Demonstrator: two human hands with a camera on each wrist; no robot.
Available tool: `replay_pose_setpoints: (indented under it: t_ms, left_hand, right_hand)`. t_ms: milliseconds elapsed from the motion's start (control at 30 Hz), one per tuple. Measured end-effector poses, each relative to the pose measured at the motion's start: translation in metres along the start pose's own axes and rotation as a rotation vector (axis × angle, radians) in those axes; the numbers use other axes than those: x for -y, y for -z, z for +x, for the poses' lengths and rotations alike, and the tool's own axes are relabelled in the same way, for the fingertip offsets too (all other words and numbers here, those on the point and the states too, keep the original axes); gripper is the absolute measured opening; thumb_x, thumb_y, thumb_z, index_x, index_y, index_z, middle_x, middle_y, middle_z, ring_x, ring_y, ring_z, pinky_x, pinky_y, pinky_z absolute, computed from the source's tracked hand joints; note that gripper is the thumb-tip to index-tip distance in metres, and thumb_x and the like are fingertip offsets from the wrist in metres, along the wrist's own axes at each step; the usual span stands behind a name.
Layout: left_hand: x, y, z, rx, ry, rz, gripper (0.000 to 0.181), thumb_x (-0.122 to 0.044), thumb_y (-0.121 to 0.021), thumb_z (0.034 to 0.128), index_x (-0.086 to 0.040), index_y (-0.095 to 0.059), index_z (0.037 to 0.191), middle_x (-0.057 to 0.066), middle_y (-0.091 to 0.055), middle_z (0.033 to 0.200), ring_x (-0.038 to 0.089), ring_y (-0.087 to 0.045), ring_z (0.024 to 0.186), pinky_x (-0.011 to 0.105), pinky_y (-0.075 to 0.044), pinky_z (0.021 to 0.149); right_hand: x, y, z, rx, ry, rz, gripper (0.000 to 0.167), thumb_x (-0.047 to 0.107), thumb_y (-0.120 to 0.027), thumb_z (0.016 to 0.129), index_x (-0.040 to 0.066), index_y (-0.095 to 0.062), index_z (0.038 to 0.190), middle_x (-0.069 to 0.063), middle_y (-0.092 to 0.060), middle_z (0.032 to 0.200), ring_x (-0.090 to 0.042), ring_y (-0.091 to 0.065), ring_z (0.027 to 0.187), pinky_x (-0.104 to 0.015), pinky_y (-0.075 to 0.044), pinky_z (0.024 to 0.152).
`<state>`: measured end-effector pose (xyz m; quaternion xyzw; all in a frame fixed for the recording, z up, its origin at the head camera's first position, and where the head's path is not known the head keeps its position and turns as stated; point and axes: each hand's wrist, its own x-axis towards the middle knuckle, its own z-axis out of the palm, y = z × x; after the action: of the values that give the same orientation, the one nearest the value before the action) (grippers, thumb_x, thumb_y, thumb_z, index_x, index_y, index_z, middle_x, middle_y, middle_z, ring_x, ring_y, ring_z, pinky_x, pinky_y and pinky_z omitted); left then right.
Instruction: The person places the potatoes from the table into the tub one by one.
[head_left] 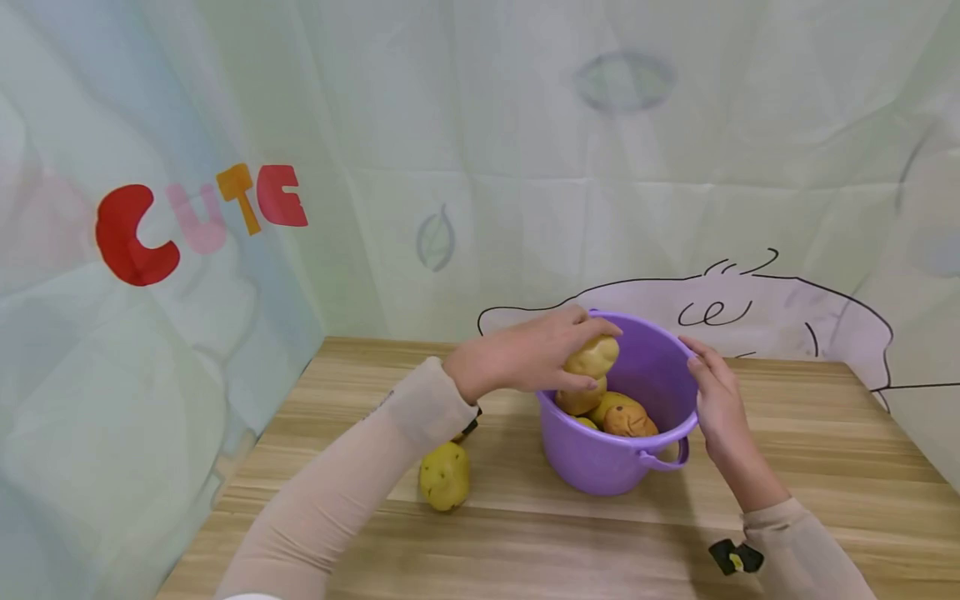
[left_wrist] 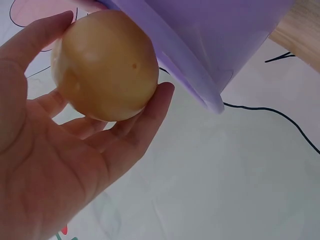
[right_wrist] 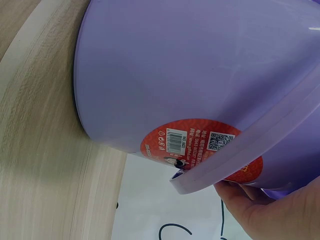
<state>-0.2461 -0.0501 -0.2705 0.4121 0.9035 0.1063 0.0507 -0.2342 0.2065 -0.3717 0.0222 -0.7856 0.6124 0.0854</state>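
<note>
At the left side of a purple bucket (head_left: 600,462), my left hand (head_left: 532,346) holds a smooth yellow potato (head_left: 594,357) above the rim. The left wrist view shows this potato (left_wrist: 107,65) between thumb and fingers, beside the bucket's rim (left_wrist: 185,75). Several potatoes (head_left: 630,420) lie inside the bucket, one of them just under the held potato. With my right hand (head_left: 722,404) I grip the bucket's right rim. In the right wrist view the fingers of that hand (right_wrist: 280,210) are partly hidden behind the purple handle (right_wrist: 250,145).
One more yellow potato (head_left: 446,477) lies on the wooden table (head_left: 525,550), left of the bucket, close to my left sleeve. A red label (right_wrist: 192,140) is stuck on the bucket's side. A printed cloth (head_left: 375,100) hangs behind the table and along its left.
</note>
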Motion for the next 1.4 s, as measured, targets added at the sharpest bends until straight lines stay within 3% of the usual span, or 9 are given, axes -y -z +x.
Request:
replay_pose_setpoints:
  t_ms: [133, 400, 833, 1067, 1233, 1400]
  left_hand:
    - [-0.001, -0.001, 0.001, 0.005, 0.000, -0.018, 0.066, -0.038, -0.065, 0.0968, -0.018, -0.037, 0.153, 0.009, -0.045, 0.129, 0.013, -0.049, 0.105, 0.026, -0.048, 0.085]
    - [0.000, -0.002, 0.000, -0.013, -0.007, -0.003, 0.057, -0.033, -0.058, 0.1013, -0.016, -0.039, 0.152, 0.009, -0.044, 0.134, 0.014, -0.049, 0.114, 0.028, -0.045, 0.097]
    - [0.007, -0.005, -0.003, -0.042, -0.039, 0.030, 0.053, -0.030, -0.060, 0.1007, -0.013, -0.044, 0.148, 0.009, -0.048, 0.132, 0.015, -0.049, 0.114, 0.027, -0.044, 0.096]
    - [0.011, -0.005, -0.007, -0.033, -0.016, -0.009, 0.052, -0.026, -0.062, 0.1000, -0.012, -0.045, 0.147, 0.011, -0.046, 0.137, 0.018, -0.051, 0.119, 0.032, -0.043, 0.101]
    - [0.015, 0.000, -0.015, -0.037, 0.019, -0.031, 0.051, -0.025, -0.060, 0.1004, -0.015, -0.044, 0.148, 0.010, -0.044, 0.144, 0.020, -0.048, 0.127, 0.035, -0.043, 0.103]
    - [0.026, 0.002, -0.025, -0.069, 0.042, -0.079, 0.050, -0.026, -0.060, 0.1007, -0.016, -0.045, 0.148, 0.008, -0.045, 0.144, 0.021, -0.047, 0.128, 0.037, -0.043, 0.103]
  right_hand:
    - [0.000, 0.001, 0.000, 0.002, -0.005, -0.001, 0.048, 0.020, -0.025, 0.110, 0.000, -0.034, 0.153, -0.022, -0.037, 0.152, -0.032, -0.037, 0.132, -0.049, -0.029, 0.112]
    - [-0.001, 0.002, 0.000, 0.009, -0.003, 0.006, 0.048, 0.020, -0.025, 0.110, 0.001, -0.034, 0.153, -0.022, -0.036, 0.153, -0.032, -0.037, 0.133, -0.049, -0.028, 0.112]
    - [-0.001, 0.000, 0.000, 0.002, 0.003, -0.006, 0.049, 0.021, -0.025, 0.110, 0.001, -0.035, 0.153, -0.021, -0.038, 0.152, -0.029, -0.039, 0.129, -0.040, -0.033, 0.106]
    - [-0.001, -0.001, 0.000, -0.005, 0.014, -0.016, 0.048, 0.020, -0.025, 0.110, 0.000, -0.035, 0.152, -0.021, -0.038, 0.151, -0.026, -0.040, 0.126, -0.036, -0.034, 0.103]
    - [0.000, -0.001, -0.001, 0.003, 0.013, -0.014, 0.049, 0.020, -0.024, 0.110, 0.000, -0.035, 0.153, -0.021, -0.037, 0.151, -0.027, -0.039, 0.127, -0.041, -0.033, 0.106]
    - [0.000, -0.002, 0.000, 0.000, 0.004, -0.006, 0.049, 0.020, -0.024, 0.110, 0.000, -0.034, 0.153, -0.020, -0.038, 0.151, -0.025, -0.041, 0.126, -0.036, -0.034, 0.103]
